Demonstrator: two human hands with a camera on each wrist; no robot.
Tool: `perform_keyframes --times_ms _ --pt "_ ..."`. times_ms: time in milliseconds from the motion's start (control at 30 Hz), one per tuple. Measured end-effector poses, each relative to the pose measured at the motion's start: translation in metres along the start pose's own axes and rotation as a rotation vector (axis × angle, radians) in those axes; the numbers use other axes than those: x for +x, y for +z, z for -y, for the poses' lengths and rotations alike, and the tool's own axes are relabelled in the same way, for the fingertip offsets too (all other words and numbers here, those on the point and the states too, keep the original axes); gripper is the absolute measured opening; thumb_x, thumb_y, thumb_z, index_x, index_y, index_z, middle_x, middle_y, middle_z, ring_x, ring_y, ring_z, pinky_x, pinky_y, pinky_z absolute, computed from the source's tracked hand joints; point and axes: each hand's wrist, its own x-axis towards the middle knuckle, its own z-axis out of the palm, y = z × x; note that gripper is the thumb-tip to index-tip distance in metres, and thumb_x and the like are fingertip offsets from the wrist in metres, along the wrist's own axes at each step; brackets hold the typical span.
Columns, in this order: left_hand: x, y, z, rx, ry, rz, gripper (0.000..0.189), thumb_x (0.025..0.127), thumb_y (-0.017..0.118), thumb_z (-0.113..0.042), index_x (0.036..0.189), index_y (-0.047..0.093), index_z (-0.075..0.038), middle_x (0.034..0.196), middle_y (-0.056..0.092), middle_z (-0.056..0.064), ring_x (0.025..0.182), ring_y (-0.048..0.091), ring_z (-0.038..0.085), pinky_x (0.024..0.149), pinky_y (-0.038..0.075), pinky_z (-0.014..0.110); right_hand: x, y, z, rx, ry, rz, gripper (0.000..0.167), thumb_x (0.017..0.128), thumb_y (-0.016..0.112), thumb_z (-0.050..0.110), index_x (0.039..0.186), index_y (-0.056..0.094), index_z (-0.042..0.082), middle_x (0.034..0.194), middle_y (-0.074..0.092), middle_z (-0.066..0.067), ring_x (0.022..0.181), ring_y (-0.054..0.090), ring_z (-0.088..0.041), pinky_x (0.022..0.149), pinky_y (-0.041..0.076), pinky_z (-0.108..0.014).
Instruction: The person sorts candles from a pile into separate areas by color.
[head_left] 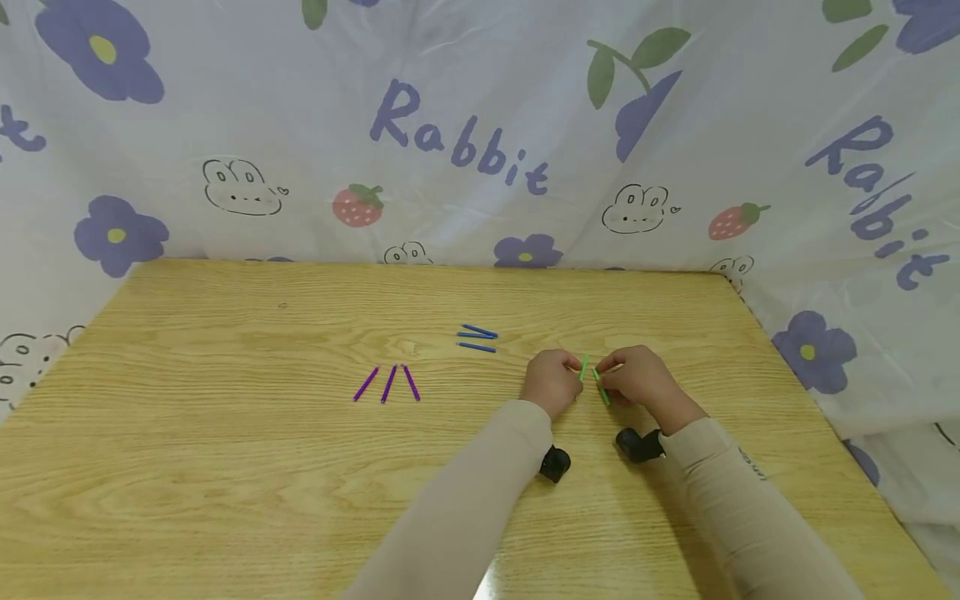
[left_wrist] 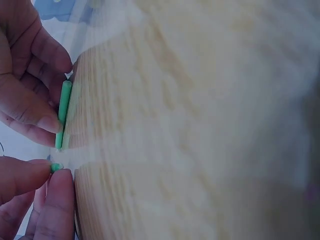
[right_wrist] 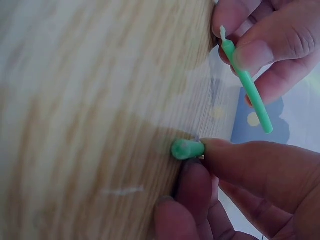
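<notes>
My left hand [head_left: 552, 383] pinches a light green candle [head_left: 584, 367] between thumb and fingers, just above the wooden table [head_left: 247, 467]. A pale wick tops this candle in the right wrist view, at the upper right. Close by on the right, my right hand [head_left: 639, 379] pinches a second green candle [head_left: 602, 388]. That candle appears nearly end-on in the right wrist view and lengthwise in the left wrist view. A small gap separates the two candles. The palms are hidden from the head camera.
Left of my hands, blue candles [head_left: 477, 347] lie in a loose group, two of them touching. Farther left, three purple candles [head_left: 388, 384] fan out on the tabletop. Behind the table's back edge hangs a printed white cloth [head_left: 465, 217].
</notes>
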Motion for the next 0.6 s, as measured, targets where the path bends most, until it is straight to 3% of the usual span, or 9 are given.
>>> perform_keyframes --times_ms 300,600 --pt "0.0029 0.0055 0.0004 0.071 0.031 -0.035 0.019 0.084 0.065 0.003 0.100 0.071 -0.005 0.091 0.068 0.007 0.085 0.061 0.020 0.072 0.051 0.030 -0.0002 -0.0014 -0.0008 0.001 -0.013 -0.005 0.029 0.084 0.063 0.005 0.110 0.066 -0.008 0.084 0.067 -0.012 0.064 0.060 -0.011 0.059 0.053 -0.029" --pt "0.0024 0.0083 -0.0018 0.189 0.041 -0.023 0.019 0.085 0.065 0.002 0.102 0.071 -0.004 0.102 0.069 0.006 0.099 0.062 0.023 0.080 0.051 0.030 0.0004 0.0002 -0.0009 -0.022 -0.010 0.000 0.029 0.086 0.063 0.006 0.112 0.066 -0.007 0.085 0.068 -0.013 0.065 0.060 -0.012 0.060 0.053 -0.029"
